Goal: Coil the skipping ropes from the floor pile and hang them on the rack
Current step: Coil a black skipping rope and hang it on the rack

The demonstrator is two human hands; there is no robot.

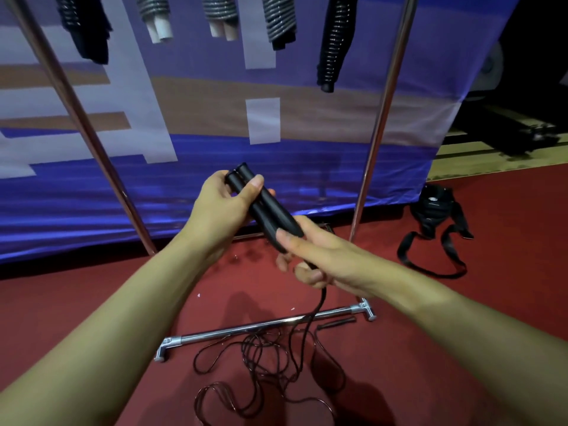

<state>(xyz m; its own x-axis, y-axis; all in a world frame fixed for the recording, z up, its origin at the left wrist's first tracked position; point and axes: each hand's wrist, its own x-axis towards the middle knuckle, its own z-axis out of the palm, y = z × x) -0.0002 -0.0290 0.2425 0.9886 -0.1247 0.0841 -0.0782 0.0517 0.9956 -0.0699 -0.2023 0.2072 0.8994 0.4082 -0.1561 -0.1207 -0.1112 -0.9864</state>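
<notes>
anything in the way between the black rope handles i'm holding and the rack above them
Nothing visible blocks it. The pair of black cylindrical handles, held by the left hand and right hand, has open space up to the coiled ropes hanging above. The thin dark cord is uncoiled, trailing on the red floor.

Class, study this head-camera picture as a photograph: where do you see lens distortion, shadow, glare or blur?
Head view: wide-angle bend bows the rack poles outward; the arms cast soft shadows on the red floor over the loose rope; glare streaks the floor bar; the handles in both hands look sharp, while the hung ropes at the top edge look soft.
</notes>
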